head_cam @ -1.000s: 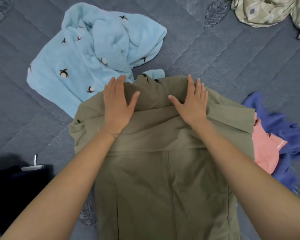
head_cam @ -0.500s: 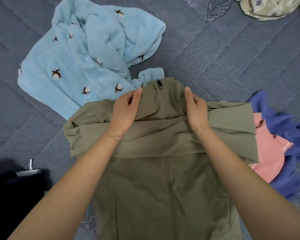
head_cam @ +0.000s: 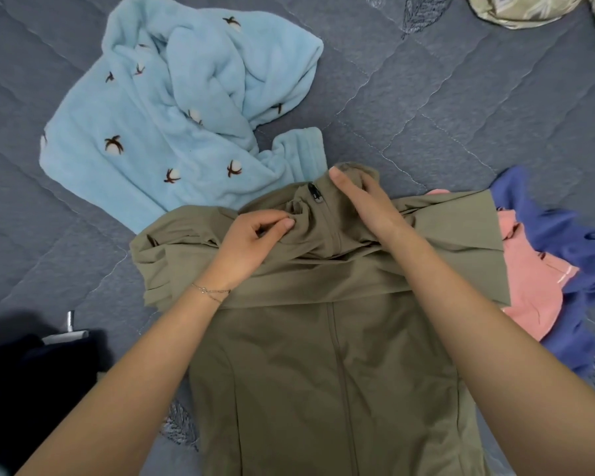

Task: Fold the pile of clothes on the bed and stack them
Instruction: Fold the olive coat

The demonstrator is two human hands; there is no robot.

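An olive zip jacket (head_cam: 323, 365) lies front up on the bed, its sleeves folded across the chest. My left hand (head_cam: 255, 238) pinches the fabric at the left side of the collar. My right hand (head_cam: 364, 204) grips the collar's right side, thumb on top by the black zipper pull (head_cam: 314, 194). The collar is bunched up between both hands.
A fluffy light blue garment (head_cam: 172, 121) lies crumpled at the upper left. Pink (head_cam: 536, 280) and blue (head_cam: 577, 255) clothes sit to the right, partly under the jacket. A dark garment (head_cam: 21, 383) lies at lower left, a patterned fabric (head_cam: 516, 10) at top right, all on a grey quilted bedspread (head_cam: 461, 104).
Both hands went from lying flat on the jacket's upper part to curling round the collar and gathering it; the collar is now bunched.
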